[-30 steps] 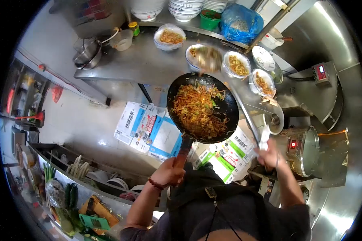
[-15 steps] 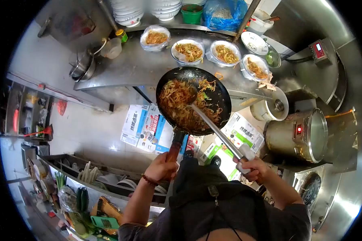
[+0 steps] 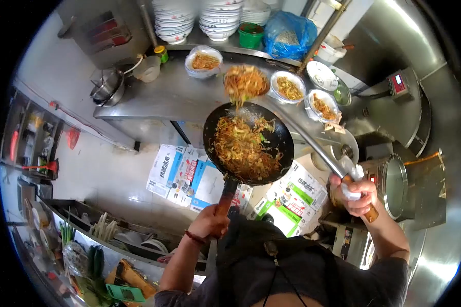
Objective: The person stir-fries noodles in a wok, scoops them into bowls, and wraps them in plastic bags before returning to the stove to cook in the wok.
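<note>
My left hand [image 3: 210, 223] is closed round the wooden handle of a black wok [image 3: 287, 148], which holds fried noodles [image 3: 241, 148]. In my right hand [image 3: 354, 195] is a long-handled ladle [image 3: 312, 143], with a white cloth [image 3: 352, 179] wrapped at its grip. The ladle's head, heaped with noodles [image 3: 246, 82], is raised past the wok's far rim; some strands hang toward the wok. This heap hides most of the bowl behind it. Plastic-lined bowls with noodles stand on the counter: one at the left [image 3: 204, 61], others at the right [image 3: 288, 87] [image 3: 322, 106].
Stacked bowls [image 3: 219, 20], a green tub [image 3: 251, 36] and a blue bag [image 3: 290, 35] line the shelf. Steel pans [image 3: 107, 87] sit on the counter's left. A steel pot [image 3: 396, 187] stands at right, vegetables [image 3: 95, 261] at lower left, flattened cartons [image 3: 176, 176] on the floor.
The ladle, inside the wok half a second ago, has risen with a heap of noodles and moved over the bowls. My right hand has shifted right and up. My left hand keeps its hold.
</note>
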`<state>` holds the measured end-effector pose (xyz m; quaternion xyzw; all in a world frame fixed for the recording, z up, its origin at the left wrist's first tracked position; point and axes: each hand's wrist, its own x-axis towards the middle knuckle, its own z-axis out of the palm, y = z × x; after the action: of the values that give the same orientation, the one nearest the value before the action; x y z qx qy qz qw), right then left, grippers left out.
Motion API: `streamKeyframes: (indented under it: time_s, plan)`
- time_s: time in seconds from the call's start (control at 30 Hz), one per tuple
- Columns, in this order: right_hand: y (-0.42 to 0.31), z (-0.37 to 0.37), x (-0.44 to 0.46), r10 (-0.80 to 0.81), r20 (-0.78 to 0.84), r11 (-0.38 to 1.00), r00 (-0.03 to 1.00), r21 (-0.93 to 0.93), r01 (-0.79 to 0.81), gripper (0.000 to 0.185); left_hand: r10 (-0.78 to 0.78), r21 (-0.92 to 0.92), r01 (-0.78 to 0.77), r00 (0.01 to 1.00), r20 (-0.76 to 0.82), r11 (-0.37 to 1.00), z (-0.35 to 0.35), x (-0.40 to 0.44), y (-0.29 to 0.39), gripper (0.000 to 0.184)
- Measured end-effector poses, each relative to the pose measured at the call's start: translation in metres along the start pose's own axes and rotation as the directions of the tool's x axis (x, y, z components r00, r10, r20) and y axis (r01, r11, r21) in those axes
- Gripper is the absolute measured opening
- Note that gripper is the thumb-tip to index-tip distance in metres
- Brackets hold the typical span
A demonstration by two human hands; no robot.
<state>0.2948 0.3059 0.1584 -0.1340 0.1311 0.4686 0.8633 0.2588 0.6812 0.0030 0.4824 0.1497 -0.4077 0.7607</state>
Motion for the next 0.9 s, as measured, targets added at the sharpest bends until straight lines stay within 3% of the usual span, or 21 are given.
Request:
streamKeyframes:
  time_s: [0.07, 0.13, 0.2, 0.23, 0.27, 0.33, 0.4, 0.43, 0.57, 0.63, 0.7, 0.77, 0.8, 0.87, 0.9]
  plan:
    - [-0.019, 0.017, 0.028, -0.006, -0.011, 0.993, 1.0, -0.117, 0.005, 0.029, -0.036, 0.073, 0.032, 0.998, 0.046, 0.997, -0.004, -0.002, 0.002, 0.024]
    - [-0.041, 0.018, 0.066, -0.085, -0.018, 0.95, 0.996, -0.304, 0.075, 0.028, -0.02, 0.088, 0.021, 1.0, -0.014, 0.996, -0.004, -0.003, 0.005, 0.026]
    - [-0.055, 0.021, 0.117, -0.337, -0.236, 0.767, 0.911, -0.63, 0.121, 0.029, -0.044, 0.126, 0.041, 0.999, 0.022, 0.991, -0.004, -0.006, 0.009, 0.027]
    - [-0.056, 0.024, 0.151, -0.408, -0.266, 0.674, 0.873, -0.733, 0.091, 0.03, -0.045, 0.12, 0.041, 0.999, 0.023, 0.992, -0.005, -0.006, 0.006, 0.027]
    - [-0.059, 0.022, 0.189, -0.492, -0.298, 0.542, 0.818, -0.84, 0.02, 0.033, -0.036, 0.122, 0.034, 0.999, 0.018, 0.992, -0.007, -0.004, 0.003, 0.027]
    - [-0.084, -0.03, 0.268, -0.606, -0.192, 0.234, 0.772, -0.97, -0.057, 0.027, -0.018, 0.111, 0.014, 0.999, 0.036, 0.994, -0.011, 0.0, -0.003, 0.027]
    - [-0.095, -0.018, 0.308, -0.648, -0.103, -0.274, 0.755, -0.893, -0.357, 0.027, -0.021, 0.128, 0.023, 1.0, -0.015, 0.992, -0.007, -0.002, 0.0, 0.027]
    - [-0.098, -0.02, 0.315, -0.644, -0.105, -0.268, 0.758, -0.897, -0.352, 0.027, -0.057, 0.115, 0.056, 0.998, 0.007, 0.992, -0.008, -0.003, 0.001, 0.026]
    - [-0.112, -0.062, 0.317, -0.766, -0.272, 0.203, 0.583, -0.962, -0.183, 0.026, -0.033, 0.064, 0.031, 0.999, 0.02, 0.997, -0.006, -0.001, 0.0, 0.022]
    - [-0.131, -0.124, 0.29, -0.841, 0.063, -0.09, 0.538, -0.996, -0.025, 0.026, 0.008, 0.024, -0.009, 0.999, 0.042, 1.0, -0.009, 0.004, -0.011, 0.02]
    - [-0.11, -0.129, 0.225, -0.756, 0.289, -0.465, 0.588, -0.868, -0.172, 0.023, 0.004, -0.03, -0.003, 1.0, 0.029, 1.0, -0.002, 0.004, -0.01, 0.022]
    - [-0.051, -0.061, 0.135, -0.763, -0.086, -0.246, 0.641, -0.878, -0.41, 0.02, -0.026, -0.094, 0.033, 0.997, 0.071, 0.995, 0.003, 0.006, -0.014, 0.024]
    - [-0.035, -0.057, 0.095, -0.709, -0.28, -0.033, 0.647, -0.904, -0.427, 0.019, -0.036, -0.065, 0.039, 0.998, 0.046, 0.997, 0.009, 0.005, -0.011, 0.026]
    - [-0.001, -0.045, 0.042, -0.603, -0.49, 0.059, 0.63, -0.814, -0.577, 0.024, -0.048, -0.019, 0.049, 0.998, 0.034, 0.999, 0.016, 0.007, -0.011, 0.028]
    - [0.017, -0.064, 0.031, -0.629, -0.529, -0.022, 0.57, -0.721, -0.692, 0.024, -0.021, 0.025, 0.019, 0.997, 0.074, 1.0, 0.018, 0.01, -0.016, 0.03]
